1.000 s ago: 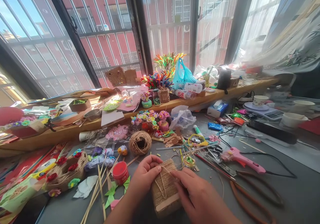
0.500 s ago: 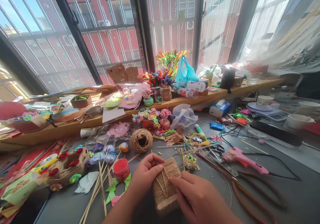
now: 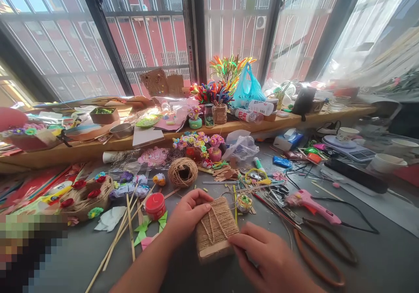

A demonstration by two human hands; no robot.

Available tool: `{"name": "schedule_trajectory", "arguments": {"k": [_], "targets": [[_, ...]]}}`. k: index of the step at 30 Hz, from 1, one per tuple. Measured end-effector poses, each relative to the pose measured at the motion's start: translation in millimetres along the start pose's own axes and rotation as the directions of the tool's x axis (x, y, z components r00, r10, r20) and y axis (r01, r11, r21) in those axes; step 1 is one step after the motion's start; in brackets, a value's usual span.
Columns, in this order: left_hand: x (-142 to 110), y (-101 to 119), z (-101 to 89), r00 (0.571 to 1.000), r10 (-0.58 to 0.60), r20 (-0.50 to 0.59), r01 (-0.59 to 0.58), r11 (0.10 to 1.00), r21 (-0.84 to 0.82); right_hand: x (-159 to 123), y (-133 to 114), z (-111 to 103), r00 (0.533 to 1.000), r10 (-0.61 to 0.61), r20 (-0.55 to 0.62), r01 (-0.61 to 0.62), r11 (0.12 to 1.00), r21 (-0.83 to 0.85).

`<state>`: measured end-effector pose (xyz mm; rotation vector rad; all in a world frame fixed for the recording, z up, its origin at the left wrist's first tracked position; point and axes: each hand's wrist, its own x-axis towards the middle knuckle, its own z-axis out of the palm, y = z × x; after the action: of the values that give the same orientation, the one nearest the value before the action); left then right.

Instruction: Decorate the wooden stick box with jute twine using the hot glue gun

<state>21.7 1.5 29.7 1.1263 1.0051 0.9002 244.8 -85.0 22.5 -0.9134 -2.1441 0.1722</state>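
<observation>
A small box wrapped in jute twine (image 3: 222,210) is tilted toward me above the grey table, a flat wooden strip (image 3: 214,250) along its near edge. My left hand (image 3: 188,216) grips its upper left side, thumb on top. Loose lengths of twine (image 3: 209,228) lie slantwise over the wrapped face. At the lower right corner, my right hand (image 3: 266,253) pinches the twine strand between thumb and forefinger, pulled straight across the box. Just beyond the box sits a ball of jute twine (image 3: 173,173).
Right of my hands lie large brown-handled scissors (image 3: 322,258) and a pink glue gun (image 3: 314,205). On the left are wooden sticks (image 3: 128,227), a red-lidded tub (image 3: 155,205) and a twine-wrapped flower box (image 3: 83,201). A crowded wooden ledge (image 3: 183,136) runs below the windows.
My right hand has moved from the middle of the box down to its lower right corner, drawing the strand across. The camera view has shifted slightly. My left hand keeps its grip.
</observation>
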Motion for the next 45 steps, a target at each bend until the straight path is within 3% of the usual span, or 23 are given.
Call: {"name": "schedule_trajectory", "arguments": {"k": [3, 7, 10, 20, 29, 40, 45], "targets": [[-1, 1, 1.2, 1.0, 0.003, 0.002, -0.003, 1.0, -0.004, 7, -2, -10, 0.992, 0.007, 0.124, -0.005, 1.0, -0.021], [-1, 4, 1.8, 1.0, 0.004, 0.022, -0.004, 1.0, -0.011, 20, -1, -25, 0.944, 0.042, 0.326, -0.046, 0.999, 0.007], [-1, 5, 1.4, 0.999, 0.008, 0.033, -0.007, 1.0, -0.021, 27, 3, -31, 0.927, 0.042, 0.372, -0.057, 0.998, 0.031], [0, 2, 1.9, 0.999, -0.014, 0.043, 0.017, 0.997, -0.071, 7, 17, -16, 0.967, 0.061, 0.246, -0.118, 0.968, 0.223], [1, -1, -0.3, 0.999, -0.023, 0.041, 0.027, 0.996, -0.09, -9, 21, 3, 0.999, 0.001, 0.037, -0.008, 0.977, 0.212], [8, -4, -6.7, 0.995, -0.081, 0.063, 0.087, 0.992, -0.092, -9, 19, 7, 1.0, 0.022, -0.009, -0.019, 0.957, 0.29], [4, 0, -4.3, 0.995, -0.082, 0.058, 0.087, 0.992, -0.092, -7, 18, 3, 0.996, 0.091, -0.01, -0.081, 0.929, 0.361]]}}
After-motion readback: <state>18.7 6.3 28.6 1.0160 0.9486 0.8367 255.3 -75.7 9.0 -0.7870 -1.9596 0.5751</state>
